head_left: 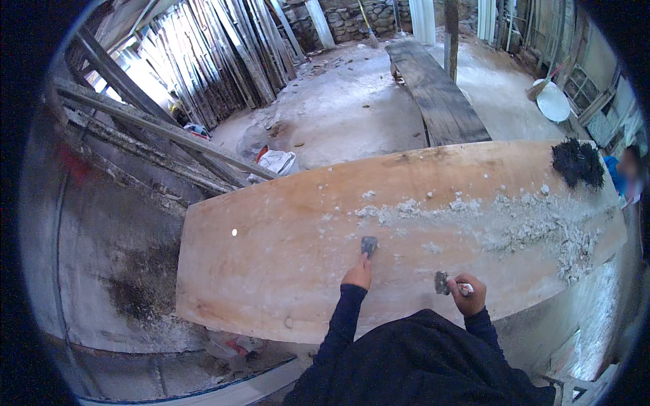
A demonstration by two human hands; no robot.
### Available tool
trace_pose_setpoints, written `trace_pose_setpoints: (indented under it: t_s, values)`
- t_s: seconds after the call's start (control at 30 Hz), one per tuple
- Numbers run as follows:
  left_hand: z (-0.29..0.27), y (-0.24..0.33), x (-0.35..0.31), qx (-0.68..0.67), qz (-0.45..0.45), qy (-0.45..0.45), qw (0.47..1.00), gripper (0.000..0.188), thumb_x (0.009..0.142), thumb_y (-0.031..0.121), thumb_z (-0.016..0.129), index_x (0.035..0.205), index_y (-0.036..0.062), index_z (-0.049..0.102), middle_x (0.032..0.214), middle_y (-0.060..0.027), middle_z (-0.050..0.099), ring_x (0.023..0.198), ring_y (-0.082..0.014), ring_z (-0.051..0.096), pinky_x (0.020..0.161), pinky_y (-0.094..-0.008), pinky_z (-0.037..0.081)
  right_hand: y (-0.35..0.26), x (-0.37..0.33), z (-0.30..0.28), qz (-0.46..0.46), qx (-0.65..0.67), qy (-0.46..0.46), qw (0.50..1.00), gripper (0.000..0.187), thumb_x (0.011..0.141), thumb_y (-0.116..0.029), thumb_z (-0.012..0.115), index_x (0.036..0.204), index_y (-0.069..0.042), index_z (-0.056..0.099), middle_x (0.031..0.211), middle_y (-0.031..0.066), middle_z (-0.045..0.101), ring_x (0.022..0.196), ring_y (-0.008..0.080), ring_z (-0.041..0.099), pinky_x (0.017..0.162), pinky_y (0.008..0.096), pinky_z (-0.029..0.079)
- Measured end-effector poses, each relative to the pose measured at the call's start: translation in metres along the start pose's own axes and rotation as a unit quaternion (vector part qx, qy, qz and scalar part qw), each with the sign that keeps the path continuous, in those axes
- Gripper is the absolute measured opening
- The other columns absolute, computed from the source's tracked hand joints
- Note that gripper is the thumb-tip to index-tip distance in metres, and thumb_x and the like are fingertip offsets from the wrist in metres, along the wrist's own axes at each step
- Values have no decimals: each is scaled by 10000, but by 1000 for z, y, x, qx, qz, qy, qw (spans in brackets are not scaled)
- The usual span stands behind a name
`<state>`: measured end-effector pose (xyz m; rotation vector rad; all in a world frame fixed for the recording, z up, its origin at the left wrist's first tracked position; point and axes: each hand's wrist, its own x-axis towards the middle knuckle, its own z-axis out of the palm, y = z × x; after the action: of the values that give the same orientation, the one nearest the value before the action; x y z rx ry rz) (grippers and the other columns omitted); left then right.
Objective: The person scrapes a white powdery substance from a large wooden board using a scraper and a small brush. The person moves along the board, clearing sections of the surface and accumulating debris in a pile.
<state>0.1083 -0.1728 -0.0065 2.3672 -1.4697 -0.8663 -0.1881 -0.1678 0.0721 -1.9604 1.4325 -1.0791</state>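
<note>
A large wooden board lies before me as a worktop, with crumbly whitish-grey paste spread over its right and far parts. My left hand is closed round the handle of a scraper, its flat grey blade pointing away from me over the bare wood. To the right, my right hand grips a second short tool with a pale handle end. Its head is grey and caked, so I cannot tell whether it is a scraper or a brush.
A black fibrous bundle sits on the board's far right corner, with a person in blue beyond. Behind the board stands a long dark bench. Wooden beams slant at left, near a white sack. A round white basin leans at right.
</note>
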Motion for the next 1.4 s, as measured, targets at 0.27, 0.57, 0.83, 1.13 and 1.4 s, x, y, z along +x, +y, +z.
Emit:
trace_pose_setpoints:
  t_s: [0.27, 0.57, 0.83, 1.13, 1.4]
  values:
    - [-2, -11, -3, 6, -32, 24, 999, 404, 876, 360, 366, 1261, 251, 416, 919, -226, 601, 834, -392, 585, 734, -489, 460, -1, 5, 7, -5, 7, 13, 1000, 142, 732, -135, 675, 665, -58, 577, 638, 99, 594, 577, 252, 600, 511, 316, 458]
    - [-16, -3, 87, -1, 15, 58, 998, 407, 871, 368, 375, 1231, 199, 463, 1049, -203, 571, 954, -375, 552, 824, -459, 436, -17, 11, 17, -48, 24, -16, 998, 144, 736, -149, 666, 662, -64, 576, 628, 100, 584, 558, 255, 587, 494, 317, 446]
    - [-11, -13, -32, -8, -39, -13, 999, 417, 879, 380, 362, 1252, 209, 434, 974, -227, 587, 889, -400, 568, 792, -475, 446, -3, 6, 13, -22, 12, -19, 1000, 144, 736, -157, 666, 669, -64, 579, 641, 105, 592, 565, 258, 591, 501, 319, 452]
    - [-8, -17, 22, 12, -21, 23, 999, 419, 879, 370, 344, 1266, 224, 408, 933, -237, 595, 862, -405, 574, 773, -489, 446, -15, 22, 18, -50, 24, -27, 998, 151, 736, -175, 669, 680, -67, 579, 630, 102, 586, 557, 258, 590, 490, 321, 446]
    - [-23, -3, 122, -4, -22, 108, 994, 420, 874, 366, 339, 1253, 213, 436, 1008, -227, 578, 910, -394, 564, 801, -481, 439, -14, 14, 16, -46, 23, -28, 998, 153, 744, -180, 660, 677, -71, 576, 623, 100, 583, 555, 257, 588, 485, 317, 441]
